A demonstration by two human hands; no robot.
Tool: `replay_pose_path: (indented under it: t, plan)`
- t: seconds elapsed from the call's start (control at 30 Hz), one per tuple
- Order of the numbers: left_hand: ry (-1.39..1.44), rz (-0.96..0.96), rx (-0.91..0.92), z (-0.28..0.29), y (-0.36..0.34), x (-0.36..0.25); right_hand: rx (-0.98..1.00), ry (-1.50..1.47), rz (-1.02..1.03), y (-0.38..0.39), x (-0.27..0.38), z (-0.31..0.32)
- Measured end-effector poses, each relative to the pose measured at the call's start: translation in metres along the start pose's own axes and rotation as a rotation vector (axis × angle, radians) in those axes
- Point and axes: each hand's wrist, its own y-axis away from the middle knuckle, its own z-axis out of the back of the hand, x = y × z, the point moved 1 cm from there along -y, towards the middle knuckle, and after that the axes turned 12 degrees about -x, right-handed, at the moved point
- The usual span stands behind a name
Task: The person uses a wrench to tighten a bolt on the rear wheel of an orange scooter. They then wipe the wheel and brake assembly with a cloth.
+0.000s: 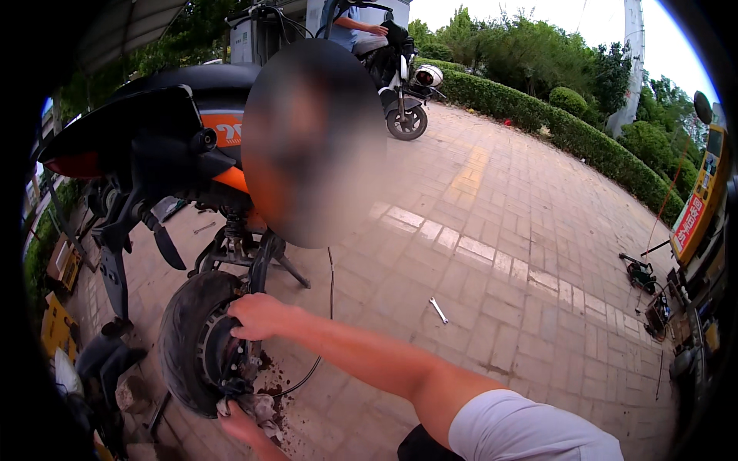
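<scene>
A scooter's rear wheel (pixel 184 338) with a black tyre stands at the left, below the raised tail of an orange and black scooter (pixel 223 123). My right hand (pixel 260 316) reaches across to the upper side of its hub (pixel 219 349). The fingers are bent against the hub, and what they grip, if anything, is hidden. Lower down, my left hand (pixel 242 426) is closed at the bottom of the wheel, pinching a crumpled pale rag (pixel 261 407). A black cable (pixel 311 369) curves out from beside the hub.
An open-ended wrench (pixel 438 310) lies on the paving at centre right. Dark crumbs (pixel 280 380) are scattered beside the wheel. Black plastic parts (pixel 108 357) sit at the left. Behind, a person (pixel 357 31) sits on another scooter (pixel 403 107). A tool stand (pixel 696 207) edges the right side.
</scene>
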Motion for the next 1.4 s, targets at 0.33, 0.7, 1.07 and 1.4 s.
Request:
replay_pose_path:
  t: [0.33, 0.7, 1.07, 1.4]
  plan:
    - [0.999, 0.863, 0.31, -0.024, 0.065, 0.017, 0.157, 0.033, -0.009, -0.021, 0.004, 0.017]
    - [1.302, 1.011, 0.825, -0.018, 0.038, 0.041, 0.811, 0.027, -0.051, 0.036, 0.011, -0.052]
    - [1.053, 0.498, 0.164, 0.026, 0.063, 0.01, 0.846, -0.022, -0.012, 0.041, 0.018, -0.083]
    - [-0.097, -0.405, 0.21, 0.002, 0.084, -0.013, 0.812, -0.021, -0.047, 0.057, 0.013, -0.058]
